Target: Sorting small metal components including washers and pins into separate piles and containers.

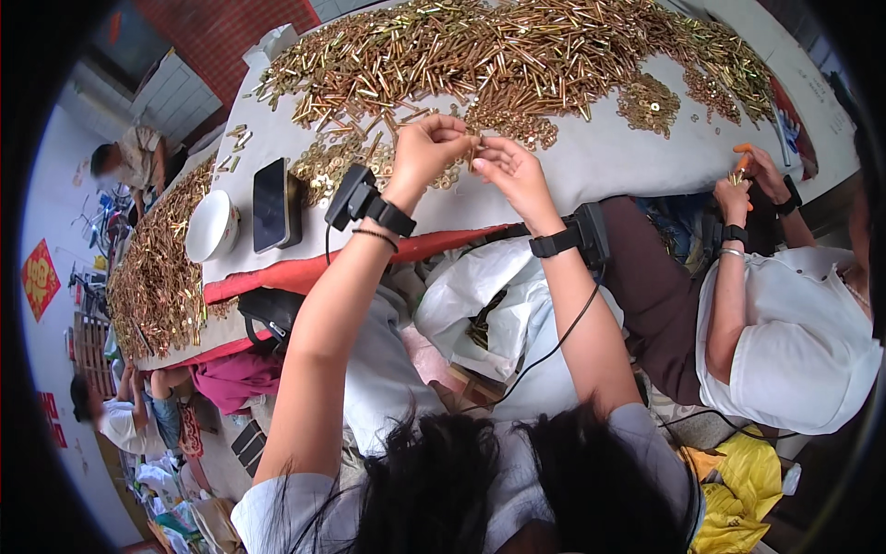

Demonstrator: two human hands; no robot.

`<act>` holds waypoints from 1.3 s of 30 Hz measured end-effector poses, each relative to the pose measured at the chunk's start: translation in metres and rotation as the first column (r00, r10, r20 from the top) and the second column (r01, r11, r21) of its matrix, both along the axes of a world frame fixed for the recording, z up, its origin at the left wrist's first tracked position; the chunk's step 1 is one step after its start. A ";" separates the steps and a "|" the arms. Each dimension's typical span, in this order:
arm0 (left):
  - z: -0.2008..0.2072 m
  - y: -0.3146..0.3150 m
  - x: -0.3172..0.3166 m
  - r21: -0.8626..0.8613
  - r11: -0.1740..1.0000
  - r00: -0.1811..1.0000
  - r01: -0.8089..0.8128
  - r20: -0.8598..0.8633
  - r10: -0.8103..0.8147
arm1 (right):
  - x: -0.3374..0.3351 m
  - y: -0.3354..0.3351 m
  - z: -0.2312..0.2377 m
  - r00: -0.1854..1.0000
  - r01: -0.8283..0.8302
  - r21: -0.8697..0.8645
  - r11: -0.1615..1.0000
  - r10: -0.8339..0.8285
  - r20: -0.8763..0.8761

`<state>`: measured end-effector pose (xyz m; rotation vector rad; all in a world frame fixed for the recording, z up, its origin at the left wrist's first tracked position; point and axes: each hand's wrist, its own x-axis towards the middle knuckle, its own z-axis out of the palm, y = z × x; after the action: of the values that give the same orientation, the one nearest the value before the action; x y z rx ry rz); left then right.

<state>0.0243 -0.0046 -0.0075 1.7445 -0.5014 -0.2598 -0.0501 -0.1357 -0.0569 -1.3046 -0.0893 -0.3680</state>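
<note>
Above the near edge of the table, my left hand [429,155] and my right hand [512,171] meet with their fingertips closed. Between them is a small brass-coloured metal piece [473,152], mostly covered by the fingers; its exact kind does not show. Loose gold-coloured washers [323,175] lie spread beside and beyond my left hand. Behind both hands rises a wide heap of gold-coloured metal tubes and bolts [443,55]. A smaller pile of little rings or nuts [512,120] sits just past my right hand.
A dark phone [270,208] and a white bowl [213,227] stand left of my left hand. An open white bag [471,286] is at my lap. To the right, a co-worker's hands [738,189] hold an orange-handled tool. More metal parts [152,268] cover the table's left side.
</note>
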 end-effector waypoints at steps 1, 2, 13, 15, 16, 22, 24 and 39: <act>0.001 0.004 -0.008 -0.009 1.000 1.000 0.004 0.017 -0.004 | -0.001 0.005 0.002 0.996 -0.091 0.061 0.994 0.092 -0.014; 0.002 0.009 -0.014 -0.008 1.000 1.000 -0.004 0.017 0.004 | -0.003 0.009 0.003 0.996 -0.089 0.048 0.995 0.090 -0.013; -0.022 0.028 -0.032 -0.253 0.962 0.986 0.101 -0.107 -0.131 | -0.013 0.007 0.023 0.987 0.040 0.116 0.992 -0.057 0.147; -0.021 0.025 -0.034 -0.203 0.966 0.969 0.158 -0.154 -0.191 | -0.013 0.004 0.024 0.981 0.091 0.049 0.995 -0.098 0.170; -0.021 0.025 -0.034 -0.208 0.964 0.970 0.168 -0.141 -0.200 | -0.014 0.005 0.024 0.983 0.091 0.019 0.996 -0.093 0.158; -0.017 0.030 -0.035 -0.157 0.972 0.970 0.174 -0.146 -0.197 | -0.013 0.006 0.021 0.983 0.090 -0.092 0.992 -0.074 0.169; -0.016 0.030 -0.036 -0.179 0.968 0.963 0.173 -0.174 -0.205 | -0.015 0.007 0.020 0.981 0.094 -0.111 0.989 -0.073 0.179; -0.021 0.034 -0.037 -0.587 0.809 0.721 -0.044 -0.579 -0.381 | -0.011 0.019 0.009 0.960 0.024 -0.083 0.996 0.000 0.281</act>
<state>-0.0125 0.0290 -0.0290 0.9009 -0.1632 -0.7783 -0.0612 -0.1163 -0.0483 -1.3310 -0.3399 -0.5640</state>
